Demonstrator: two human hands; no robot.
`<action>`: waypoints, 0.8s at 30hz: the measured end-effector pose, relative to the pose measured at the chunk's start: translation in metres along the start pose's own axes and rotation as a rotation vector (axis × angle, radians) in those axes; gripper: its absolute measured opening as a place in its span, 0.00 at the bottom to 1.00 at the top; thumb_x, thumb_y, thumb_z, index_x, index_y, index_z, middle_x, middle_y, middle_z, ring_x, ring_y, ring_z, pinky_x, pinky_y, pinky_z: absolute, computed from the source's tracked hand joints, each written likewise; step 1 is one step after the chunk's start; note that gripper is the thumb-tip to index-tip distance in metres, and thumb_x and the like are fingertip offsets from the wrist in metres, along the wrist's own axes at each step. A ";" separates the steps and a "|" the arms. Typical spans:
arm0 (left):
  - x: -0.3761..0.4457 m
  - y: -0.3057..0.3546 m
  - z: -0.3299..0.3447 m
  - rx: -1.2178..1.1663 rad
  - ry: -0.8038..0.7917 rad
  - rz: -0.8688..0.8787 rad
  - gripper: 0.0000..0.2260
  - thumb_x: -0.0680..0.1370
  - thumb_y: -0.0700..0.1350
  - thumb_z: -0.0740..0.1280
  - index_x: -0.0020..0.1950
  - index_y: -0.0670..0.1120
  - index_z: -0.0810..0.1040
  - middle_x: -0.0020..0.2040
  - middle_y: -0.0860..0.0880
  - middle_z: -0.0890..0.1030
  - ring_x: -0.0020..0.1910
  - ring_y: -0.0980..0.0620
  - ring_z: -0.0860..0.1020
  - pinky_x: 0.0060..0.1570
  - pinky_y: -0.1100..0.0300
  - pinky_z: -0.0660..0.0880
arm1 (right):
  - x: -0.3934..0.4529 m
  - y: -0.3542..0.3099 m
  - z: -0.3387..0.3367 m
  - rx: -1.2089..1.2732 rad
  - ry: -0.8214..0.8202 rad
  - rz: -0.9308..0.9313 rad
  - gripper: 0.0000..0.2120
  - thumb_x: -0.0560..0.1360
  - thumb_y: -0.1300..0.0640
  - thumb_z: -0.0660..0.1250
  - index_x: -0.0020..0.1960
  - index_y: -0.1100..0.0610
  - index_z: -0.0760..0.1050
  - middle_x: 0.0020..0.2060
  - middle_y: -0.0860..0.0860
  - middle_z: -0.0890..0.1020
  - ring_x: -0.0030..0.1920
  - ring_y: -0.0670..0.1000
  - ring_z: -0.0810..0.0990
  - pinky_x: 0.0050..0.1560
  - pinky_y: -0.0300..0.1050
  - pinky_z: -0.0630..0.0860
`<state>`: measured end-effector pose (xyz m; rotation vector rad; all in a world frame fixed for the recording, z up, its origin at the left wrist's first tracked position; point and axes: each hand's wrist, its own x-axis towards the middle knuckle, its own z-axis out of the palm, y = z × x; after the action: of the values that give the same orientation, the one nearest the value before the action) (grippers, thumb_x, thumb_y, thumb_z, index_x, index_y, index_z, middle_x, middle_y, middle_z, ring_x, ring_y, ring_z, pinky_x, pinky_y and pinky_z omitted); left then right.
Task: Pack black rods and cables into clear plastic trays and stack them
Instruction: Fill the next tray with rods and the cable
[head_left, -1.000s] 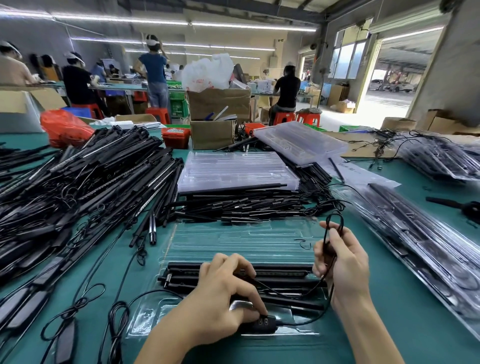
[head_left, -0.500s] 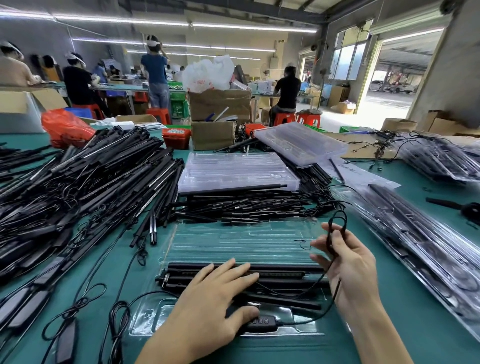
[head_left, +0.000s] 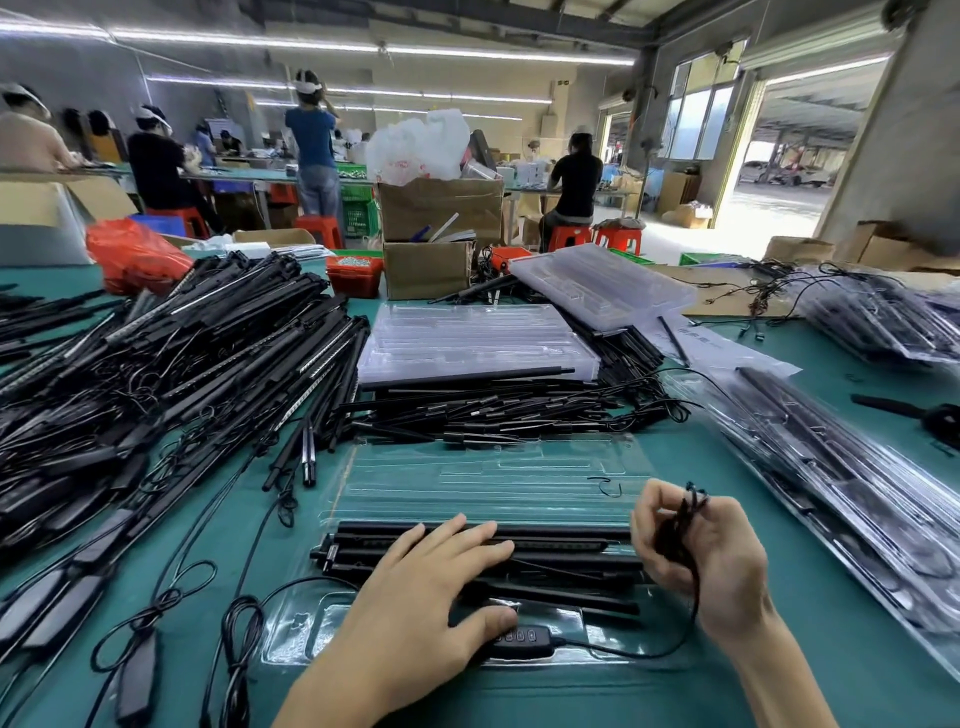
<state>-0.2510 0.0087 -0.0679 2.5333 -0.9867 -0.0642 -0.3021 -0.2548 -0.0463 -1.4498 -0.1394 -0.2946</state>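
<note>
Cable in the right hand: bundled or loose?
Mostly bundled. The right hand grips the cable gathered in loops; a loose tail still runs down to the controller.

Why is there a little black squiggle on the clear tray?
A stray black wire loop lies alone on the open clear plastic tray, apart from the black rods packed nearer the hands. It looks like a leftover tie.
</note>
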 end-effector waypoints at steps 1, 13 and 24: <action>0.000 0.000 0.000 0.002 0.001 0.001 0.27 0.77 0.72 0.54 0.76 0.71 0.57 0.75 0.76 0.49 0.73 0.76 0.37 0.75 0.65 0.35 | -0.001 0.000 0.001 -0.028 0.021 -0.040 0.21 0.70 0.44 0.51 0.31 0.60 0.67 0.25 0.57 0.64 0.25 0.49 0.58 0.25 0.39 0.53; -0.002 0.002 -0.001 0.005 0.001 -0.003 0.26 0.78 0.70 0.55 0.76 0.70 0.57 0.75 0.76 0.49 0.73 0.76 0.38 0.76 0.63 0.35 | -0.013 -0.004 0.004 -0.469 0.153 -0.146 0.18 0.70 0.47 0.55 0.26 0.55 0.57 0.25 0.59 0.61 0.31 0.62 0.60 0.34 0.58 0.57; -0.003 0.002 -0.001 -0.051 0.012 -0.003 0.23 0.78 0.69 0.57 0.73 0.68 0.61 0.75 0.75 0.52 0.73 0.76 0.40 0.76 0.62 0.37 | -0.021 -0.002 0.002 -0.651 0.012 -0.133 0.07 0.68 0.58 0.66 0.42 0.51 0.69 0.22 0.51 0.69 0.25 0.45 0.60 0.27 0.41 0.57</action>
<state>-0.2541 0.0097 -0.0670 2.4860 -0.9643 -0.0747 -0.3229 -0.2503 -0.0499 -2.0873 -0.1358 -0.4861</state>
